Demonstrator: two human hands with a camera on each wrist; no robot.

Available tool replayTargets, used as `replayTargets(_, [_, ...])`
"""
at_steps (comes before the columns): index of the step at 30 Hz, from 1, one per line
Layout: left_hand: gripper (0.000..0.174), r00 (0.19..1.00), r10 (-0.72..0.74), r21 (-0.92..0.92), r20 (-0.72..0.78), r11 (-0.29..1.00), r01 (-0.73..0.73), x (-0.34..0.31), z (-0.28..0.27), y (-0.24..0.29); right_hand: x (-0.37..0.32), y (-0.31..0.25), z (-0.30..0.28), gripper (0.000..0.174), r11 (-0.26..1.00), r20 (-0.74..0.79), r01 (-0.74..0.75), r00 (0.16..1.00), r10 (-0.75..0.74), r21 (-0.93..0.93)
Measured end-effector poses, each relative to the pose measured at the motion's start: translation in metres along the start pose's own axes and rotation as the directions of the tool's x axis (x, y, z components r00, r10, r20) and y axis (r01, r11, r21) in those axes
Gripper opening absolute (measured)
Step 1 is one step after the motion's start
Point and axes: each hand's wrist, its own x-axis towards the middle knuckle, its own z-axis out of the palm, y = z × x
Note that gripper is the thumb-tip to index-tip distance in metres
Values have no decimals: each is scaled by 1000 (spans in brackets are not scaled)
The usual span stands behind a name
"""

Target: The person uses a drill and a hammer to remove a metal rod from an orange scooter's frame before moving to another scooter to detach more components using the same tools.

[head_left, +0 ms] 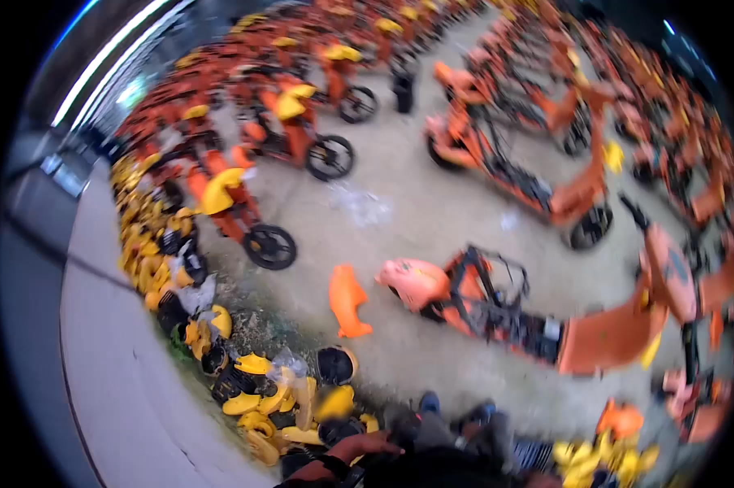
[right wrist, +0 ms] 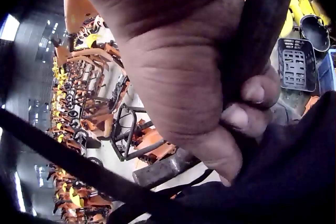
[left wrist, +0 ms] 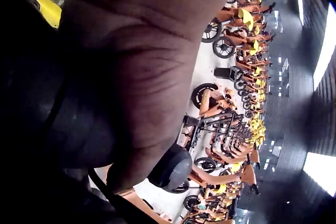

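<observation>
In the head view my left hand (head_left: 367, 443) is low at the bottom edge, above dark clothing. The left wrist view shows the heel and thumb side of that hand (left wrist: 152, 71) close up, with a black rounded end (left wrist: 173, 166) beside the thumb; its other fingers are hidden. My right hand (right wrist: 178, 71) fills the middle of the right wrist view, its fingers curled round a thick dark bar (right wrist: 268, 14). A dark cylinder (right wrist: 163, 170) lies just past its thumb. What the bar belongs to cannot be seen.
Orange scooter frames (head_left: 611, 337) stand in rows on the concrete floor (head_left: 367, 252). An orange panel (head_left: 349, 301) lies in front. Yellow parts (head_left: 261, 398) are heaped along a pale low wall (head_left: 115, 309) at left. A black crate (right wrist: 297, 65) and blue bin (right wrist: 326, 74) stand at right.
</observation>
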Motion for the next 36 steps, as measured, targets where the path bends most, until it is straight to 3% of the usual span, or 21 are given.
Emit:
replayTargets(1, [70,990,-116,-119,75,985,125,-4,-2,-11,7,9,11,51,999,16,30,999,-29,-20])
replayTargets(3, [67,998,-33,-257,51,965,45,-28,6,28,19,2,11,54,999,-22,-42,999,42,-24])
replayTargets(5, [63,970,-160,-192,181,962,194,-19,1,19,32,-18,-7,58,982,-77,-189,979,189,1])
replayTargets(7, [61,963,-266,-243,-38,937,250,-8,9,19,69,16,-14,58,980,4,-160,987,161,114])
replayTargets(8, [58,966,-233,-111,-110,969,221,-6,14,34,84,26,-23,57,986,3,-164,986,164,39])
replayTargets(10, [58,942,-274,-149,-192,957,248,-2,20,9,114,37,-28,54,986,-36,-152,988,149,-75])
replayTargets(13, [57,888,-274,-165,-370,960,227,30,9,9,155,43,-80,44,972,-234,-122,970,74,-202])
replayTargets(15, [47,828,-260,-186,-497,964,191,47,-13,-2,192,62,-116,42,982,-463,-47,886,-43,-181])
replayTargets(16, [42,718,-17,-14,-696,1000,9,54,-22,-27,218,78,-134,37,988,-532,-54,846,-32,-146])
replayTargets(17, [61,800,-111,14,-589,989,147,59,-57,-34,250,100,-149,34,982,-664,-41,742,-93,-183])
replayTargets(19, [48,791,22,55,-612,998,15,98,-90,8,298,115,-193,36,983,-812,-79,577,-89,-164])
replayTargets(20, [50,797,30,95,-603,995,34,118,-81,57,320,118,-216,37,985,-829,-144,559,4,-93])
replayTargets(22, [56,825,108,185,-554,983,-5,157,-70,114,382,158,-251,35,983,-929,-129,362,-76,-131])
replayTargets(23, [55,834,171,381,-525,923,51,182,-84,108,406,172,-267,35,979,-937,-132,335,-101,-153])
replayTargets(26, [47,923,18,134,-384,990,37,239,-63,120,447,194,-302,33,953,-872,-268,489,9,-140])
replayTargets(27, [33,976,54,63,-213,997,-41,272,-80,92,478,211,-307,29,980,-981,-179,188,-52,-86])
replayTargets(28, [26,975,42,91,-217,996,-22,288,-70,105,496,223,-311,26,983,-993,-155,69,-92,-102])
replayTargets(29, [21,975,-6,114,-221,993,32,297,-53,112,495,218,-313,27,968,-984,-246,177,-14,-58])
replayTargets(31, [23,997,8,-78,-76,997,-14,347,-61,74,492,212,-304,27,967,-981,-244,191,-23,-71])
replayTargets(34, [30,996,36,-145,-83,988,-48,370,-32,74,500,220,-324,28,910,-951,-384,308,-34,-156])
replayTargets(36, [30,995,95,-15,-27,995,-96,392,-29,76,519,235,-348,28,934,-972,-292,170,-163,-208])
